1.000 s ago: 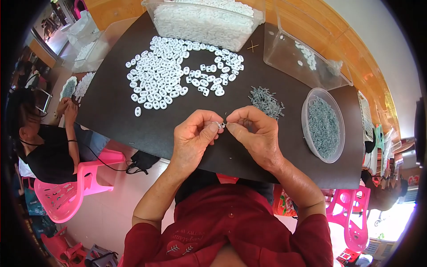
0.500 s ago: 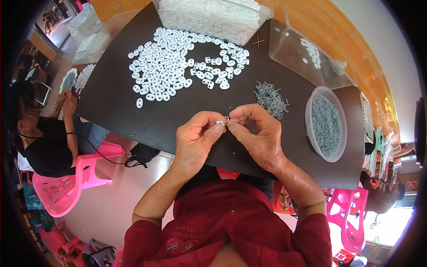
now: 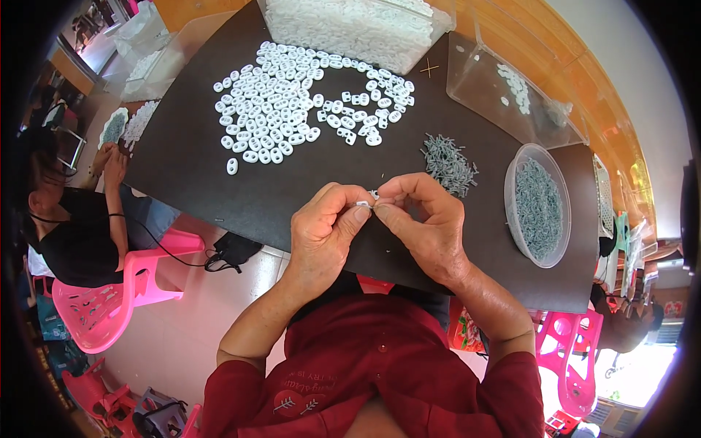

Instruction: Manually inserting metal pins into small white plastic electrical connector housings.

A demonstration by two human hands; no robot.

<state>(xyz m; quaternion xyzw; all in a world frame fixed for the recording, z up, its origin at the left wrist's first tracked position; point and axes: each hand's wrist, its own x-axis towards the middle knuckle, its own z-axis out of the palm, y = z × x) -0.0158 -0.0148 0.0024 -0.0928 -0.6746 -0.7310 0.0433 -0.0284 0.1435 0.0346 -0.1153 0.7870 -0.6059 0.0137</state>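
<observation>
Between my two hands, close above the table's near edge, is a small white plastic piece (image 3: pixel 363 204). My left hand (image 3: pixel 326 223) pinches it between thumb and forefinger. Against its right end, my right hand (image 3: pixel 426 223) has thumb and forefinger closed together; whatever lies between those tips is too small to make out. Beyond my hands spreads a flat heap of white oval pieces (image 3: pixel 266 109), each with two holes. Smaller white pieces (image 3: pixel 355 117) lie scattered at its right. A little pile of short grey pins (image 3: pixel 448 165) sits just past my right hand.
A round clear tub (image 3: pixel 515 212) of grey pins stands at the right. Along the back are a large bin (image 3: pixel 350 62) full of white pieces and a clear box (image 3: pixel 482 109) holding a few. Another person (image 3: pixel 84 237) works at the left beside a pink chair (image 3: pixel 139 292).
Both hands stay together around the white piece, with only slight finger movement. The whole view has shifted a little, so the table's things sit slightly further right.
</observation>
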